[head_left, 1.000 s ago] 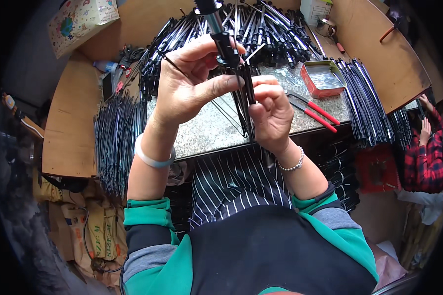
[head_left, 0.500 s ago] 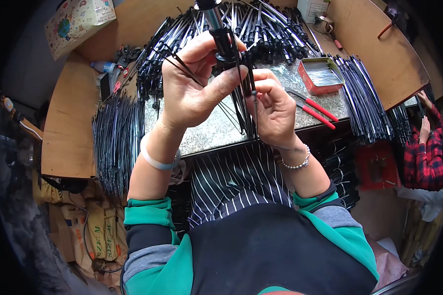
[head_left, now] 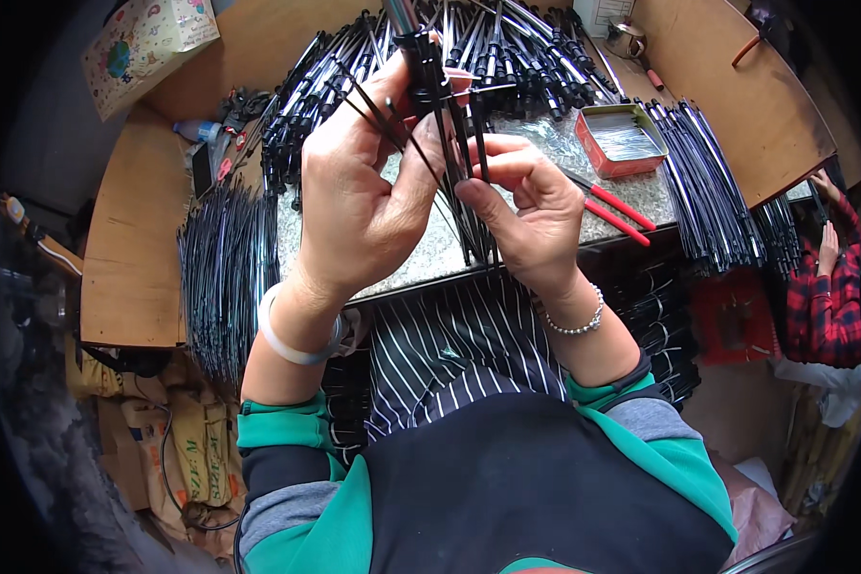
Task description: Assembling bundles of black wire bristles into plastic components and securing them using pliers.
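My left hand (head_left: 359, 201) is closed around an umbrella frame, its thumb along the black collar (head_left: 426, 81) on the silvery shaft. Thin black ribs (head_left: 469, 215) hang down from that collar, and a few more splay out over the left fingers. Thumb and fingertips of my right hand (head_left: 536, 210) pinch one of these ribs just below the collar. A thin pale wire (head_left: 483, 91) sticks out sideways at the collar. Red-handled pliers (head_left: 614, 212) lie on the tabletop beside my right hand, their jaws partly hidden by it.
Many umbrella frames (head_left: 507, 57) are heaped at the back. Black ribs lie in bundles at the left (head_left: 225, 277) and right (head_left: 703, 182). A red tin (head_left: 627, 158) holds thin metal pieces. Wooden boards (head_left: 129, 239) wall the table. Another person's plaid sleeve (head_left: 827, 306) shows far right.
The umbrella frame and my left hand have shifted slightly left. My right thumb has come up and now presses on a rib. The pale wire at the collar has come into sight.
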A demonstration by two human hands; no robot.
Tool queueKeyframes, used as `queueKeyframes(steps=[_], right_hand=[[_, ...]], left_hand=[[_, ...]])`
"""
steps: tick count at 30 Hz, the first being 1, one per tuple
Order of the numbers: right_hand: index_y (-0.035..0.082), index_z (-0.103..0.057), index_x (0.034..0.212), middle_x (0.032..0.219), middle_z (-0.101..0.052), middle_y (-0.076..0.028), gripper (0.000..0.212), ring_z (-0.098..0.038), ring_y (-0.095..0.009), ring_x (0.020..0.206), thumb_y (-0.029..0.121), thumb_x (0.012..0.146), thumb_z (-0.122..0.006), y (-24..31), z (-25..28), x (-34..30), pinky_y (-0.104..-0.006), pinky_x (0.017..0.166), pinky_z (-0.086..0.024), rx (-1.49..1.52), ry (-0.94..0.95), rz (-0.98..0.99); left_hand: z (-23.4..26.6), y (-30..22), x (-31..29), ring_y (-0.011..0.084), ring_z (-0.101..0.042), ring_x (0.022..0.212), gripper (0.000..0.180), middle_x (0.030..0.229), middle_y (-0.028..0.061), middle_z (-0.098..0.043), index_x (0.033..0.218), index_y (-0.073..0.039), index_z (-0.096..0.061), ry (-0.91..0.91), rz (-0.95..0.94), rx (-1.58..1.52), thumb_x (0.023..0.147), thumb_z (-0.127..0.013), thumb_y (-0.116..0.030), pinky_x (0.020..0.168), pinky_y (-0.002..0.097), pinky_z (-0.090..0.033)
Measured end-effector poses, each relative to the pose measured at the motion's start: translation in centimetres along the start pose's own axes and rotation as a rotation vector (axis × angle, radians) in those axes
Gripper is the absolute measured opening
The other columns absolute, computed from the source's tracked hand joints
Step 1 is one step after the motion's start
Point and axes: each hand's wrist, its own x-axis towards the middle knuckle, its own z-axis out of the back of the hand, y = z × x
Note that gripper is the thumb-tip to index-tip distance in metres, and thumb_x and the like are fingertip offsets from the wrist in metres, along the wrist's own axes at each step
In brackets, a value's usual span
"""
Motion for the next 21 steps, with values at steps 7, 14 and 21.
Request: queueKeyframes(steps=[7,14,21], right_hand=[[-0.001,-0.065,0.084,0.094,-0.063,-0.011,0.012,-0.061,-0.016,0.085,0.002,0.074,-0.071,0.0,-0.6,0.1,-0.0276,0.073,-0.052,-0.075,-0.039,0.032],[-0.004,-0.062,0.093,0.103,-0.058,-0.012,0.015,-0.058,-0.015,0.09,-0.002,0.079,-0.065,0.1,-0.3,0.1,-0.0263,0.075,-0.051,-0.095,0.024,0.04],[-0.006,-0.06,0.09,0.107,-0.055,-0.013,0.012,-0.058,-0.015,0.092,-0.004,0.078,-0.063,0.1,-0.2,-0.1,-0.0274,0.077,-0.05,-0.261,0.058,0.126]], left_hand=[[-1.5,1.1,-0.4,0.0193,-0.058,0.098,0.044,0.108,0.0137,-0.057,0.132,0.005,-0.033,-0.086,-0.004,-0.254,0.093,-0.046,-0.012,0.09,0.0309,-0.045],[-2.0,1.5,-0.5,0.0146,-0.052,0.1,0.055,0.111,0.0084,-0.052,0.136,-0.001,-0.03,-0.084,0.132,-0.818,0.088,-0.055,-0.009,0.09,0.0284,-0.042],[-2.6,0.9,-1.0,0.0133,-0.052,0.097,0.072,0.109,0.0085,-0.05,0.134,0.003,-0.026,-0.087,-0.099,-0.279,0.08,-0.068,-0.023,0.087,0.0271,-0.043]])
